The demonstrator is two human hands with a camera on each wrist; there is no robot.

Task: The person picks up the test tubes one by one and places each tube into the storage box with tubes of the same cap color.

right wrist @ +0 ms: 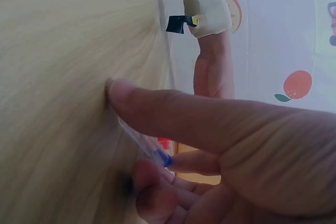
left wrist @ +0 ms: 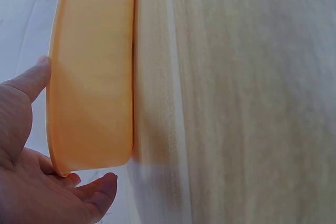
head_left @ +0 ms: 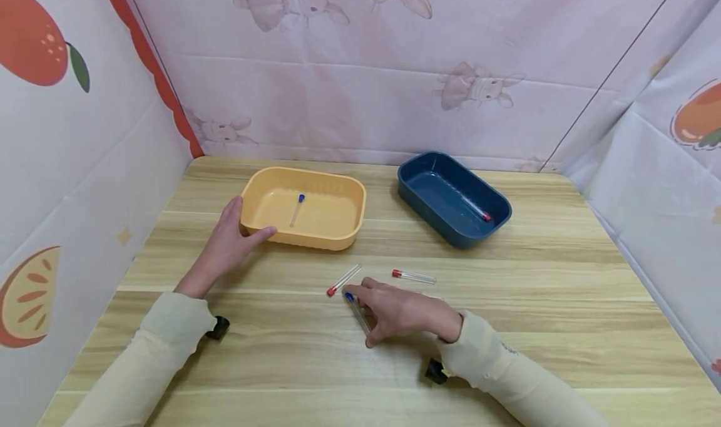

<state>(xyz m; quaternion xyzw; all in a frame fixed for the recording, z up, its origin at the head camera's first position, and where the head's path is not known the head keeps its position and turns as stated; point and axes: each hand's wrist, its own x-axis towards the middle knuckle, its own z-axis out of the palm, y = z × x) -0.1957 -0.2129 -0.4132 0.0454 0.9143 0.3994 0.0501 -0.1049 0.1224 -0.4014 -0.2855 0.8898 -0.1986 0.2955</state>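
My left hand (head_left: 228, 245) grips the left end of the yellow box (head_left: 304, 242), thumb at the front rim and fingers round the corner; the left wrist view shows this hand (left wrist: 31, 171) against the box's wall (left wrist: 94, 77). Inside the box lies a blue-capped tube (head_left: 298, 208). My right hand (head_left: 400, 311) holds another blue-capped tube (head_left: 358, 314) lengthwise, thumb at its clear end and index finger at the cap. In the right wrist view the tube (right wrist: 142, 140) slants between thumb and fingers, close to the table.
Red-capped tubes lie on the wooden table (head_left: 270, 352), one (head_left: 343, 281) left of my right hand and one (head_left: 414, 277) behind it; another clear tube end shows beside that hand. The dark blue box (head_left: 434, 217) at the back right holds a red-capped tube (head_left: 480, 213). Printed cloth hangs around the table.
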